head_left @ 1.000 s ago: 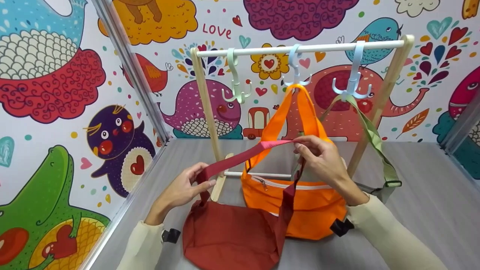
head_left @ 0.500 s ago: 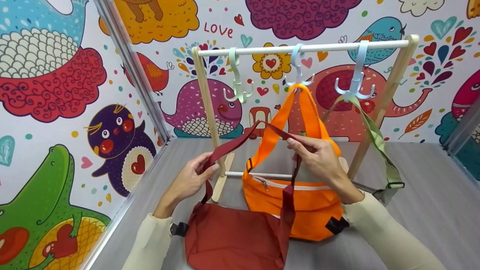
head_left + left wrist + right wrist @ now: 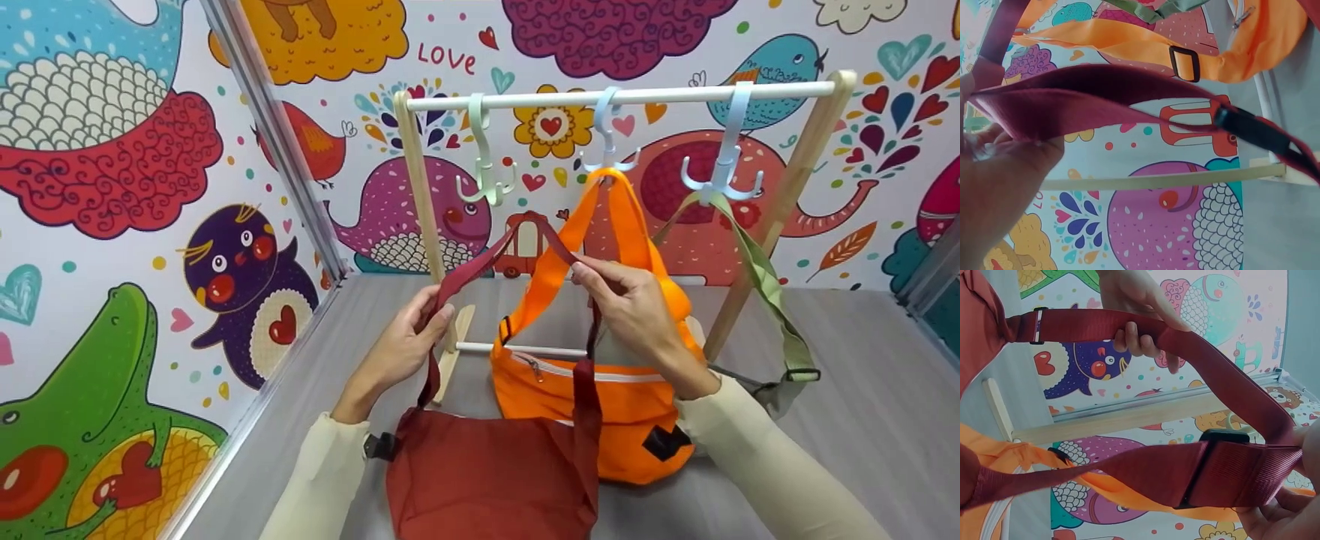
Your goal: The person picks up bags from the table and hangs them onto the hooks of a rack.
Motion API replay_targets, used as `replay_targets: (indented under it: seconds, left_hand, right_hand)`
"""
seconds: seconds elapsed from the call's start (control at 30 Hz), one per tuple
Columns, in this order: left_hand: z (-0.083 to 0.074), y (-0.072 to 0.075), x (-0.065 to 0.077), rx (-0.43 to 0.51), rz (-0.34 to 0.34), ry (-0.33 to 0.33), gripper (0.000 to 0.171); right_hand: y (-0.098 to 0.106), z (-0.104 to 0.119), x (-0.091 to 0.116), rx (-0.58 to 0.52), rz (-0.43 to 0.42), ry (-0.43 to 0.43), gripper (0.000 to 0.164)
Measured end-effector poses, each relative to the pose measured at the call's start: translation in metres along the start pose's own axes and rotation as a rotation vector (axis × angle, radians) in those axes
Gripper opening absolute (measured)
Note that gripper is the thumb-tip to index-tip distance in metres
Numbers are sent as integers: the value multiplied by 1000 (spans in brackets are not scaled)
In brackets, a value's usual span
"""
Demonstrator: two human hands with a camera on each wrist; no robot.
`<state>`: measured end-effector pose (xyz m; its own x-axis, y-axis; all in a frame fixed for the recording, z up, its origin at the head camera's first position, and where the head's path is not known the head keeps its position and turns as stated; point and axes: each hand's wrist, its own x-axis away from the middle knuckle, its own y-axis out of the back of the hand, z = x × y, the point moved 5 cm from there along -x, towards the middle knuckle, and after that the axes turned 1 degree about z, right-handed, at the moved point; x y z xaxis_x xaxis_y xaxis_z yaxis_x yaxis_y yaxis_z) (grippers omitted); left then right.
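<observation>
A dark red shoulder bag (image 3: 495, 472) hangs in front of me, its strap (image 3: 480, 262) raised in a loop. My left hand (image 3: 401, 341) holds the strap's left side between thumb and fingers. Higher on the right, my right hand (image 3: 630, 307) pinches the same strap; the right wrist view shows this grip near a black slider (image 3: 1224, 436). The loop's top stands below a pale green hook (image 3: 491, 184) with several prongs. Behind the red bag, an orange bag (image 3: 592, 420) hangs from a blue hook (image 3: 609, 154), partly covered by my right hand and the red bag.
A wooden rack with a white rail (image 3: 547, 97) stands at the back. At its right, another blue hook (image 3: 724, 169) carries a green bag strap (image 3: 765, 277). Printed panels (image 3: 247, 300) rise behind and at the left of the grey table (image 3: 862, 420).
Both hands have shifted the red bag slightly right. The left hand has risen, the right hand has moved a little left, and the strap between them has bent from a slanting stretch into a peaked loop.
</observation>
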<state>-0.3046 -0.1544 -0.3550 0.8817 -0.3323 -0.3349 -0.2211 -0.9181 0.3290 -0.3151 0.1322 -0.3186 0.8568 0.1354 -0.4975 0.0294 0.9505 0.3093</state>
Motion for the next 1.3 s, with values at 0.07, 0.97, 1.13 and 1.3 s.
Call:
replay_targets:
  seconds: [0.07,0.97,1.13,1.3]
  left_hand:
    - [-2,-1,-2,15,-4,-4,32]
    - [-9,-15,-23,118,-129,-48,36]
    - [-9,-14,-27,143,-161,-53,35]
    - [-8,-13,-30,154,-201,-54,35]
  right_hand:
    - [-3,2,-2,-5,6,3,31]
    - [-18,20,-28,-28,-13,61,30]
    - [-20,23,-35,-33,-32,82,25]
    - [-22,23,-41,-34,-41,72,25]
